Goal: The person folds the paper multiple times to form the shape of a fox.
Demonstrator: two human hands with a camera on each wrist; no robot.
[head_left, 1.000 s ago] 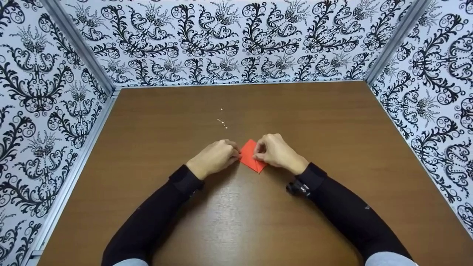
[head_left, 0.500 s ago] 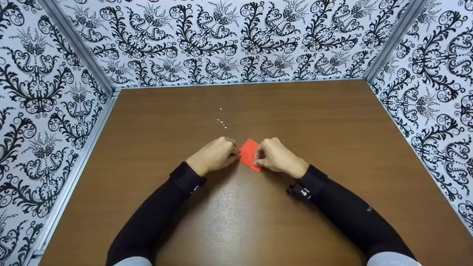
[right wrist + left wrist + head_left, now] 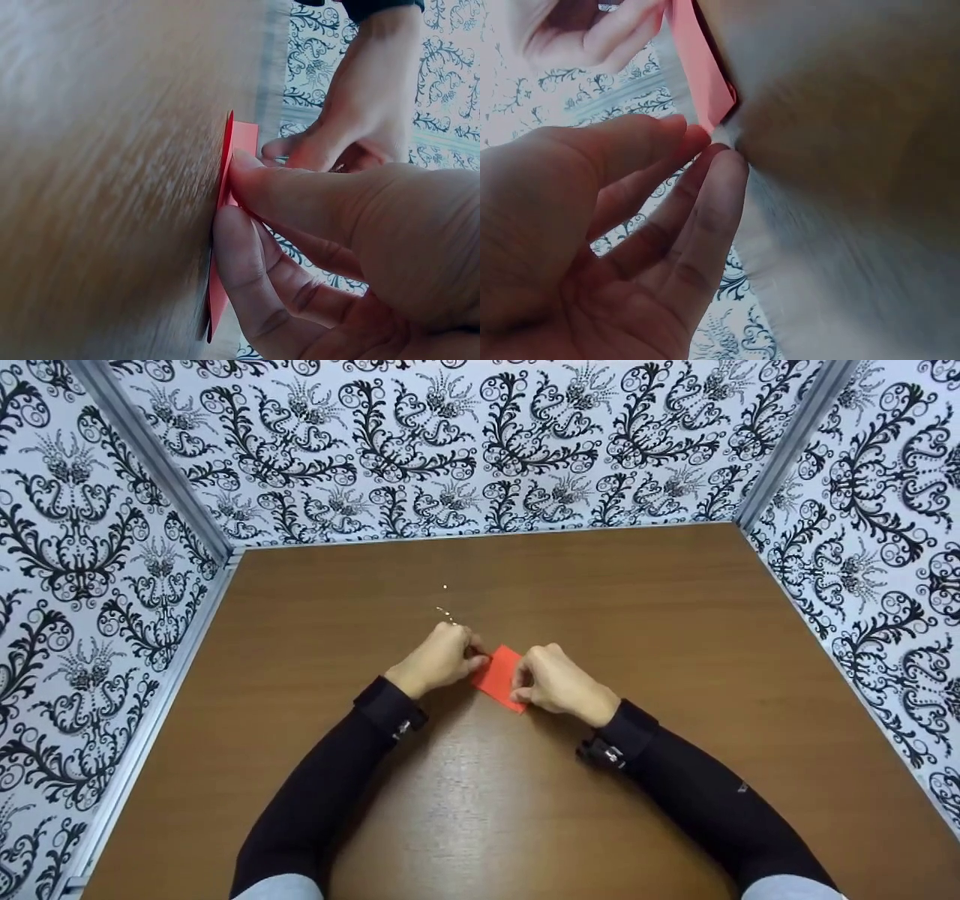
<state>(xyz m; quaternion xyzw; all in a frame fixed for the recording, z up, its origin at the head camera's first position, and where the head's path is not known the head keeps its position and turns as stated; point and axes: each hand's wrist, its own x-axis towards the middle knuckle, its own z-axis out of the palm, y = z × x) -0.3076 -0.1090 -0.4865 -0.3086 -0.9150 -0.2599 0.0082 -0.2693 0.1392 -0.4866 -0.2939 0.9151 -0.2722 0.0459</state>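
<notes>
A small folded piece of red paper (image 3: 496,673) lies on the brown table between the two hands. My right hand (image 3: 559,682) holds its right edge. In the right wrist view the thumb and a finger of that hand pinch the folded red paper (image 3: 244,139), one flap of which stands a little off the other. My left hand (image 3: 439,660) is at the paper's left side. Its fingertips (image 3: 731,161) are at the paper's corner in the left wrist view, thumb and fingers loosely bent without gripping it. Whether they touch the paper is hard to tell.
The wooden table (image 3: 637,607) is bounded by walls with black-and-white scroll patterns (image 3: 450,450). Several tiny pale specks (image 3: 445,613) lie on the table just beyond the left hand. Black sleeves (image 3: 300,795) with wrist cameras cover both forearms.
My left hand has shifted slightly forward along the paper's left side, uncovering more of its lower left edge. The paper looks narrower than a second ago. The right hand stays at the right edge.
</notes>
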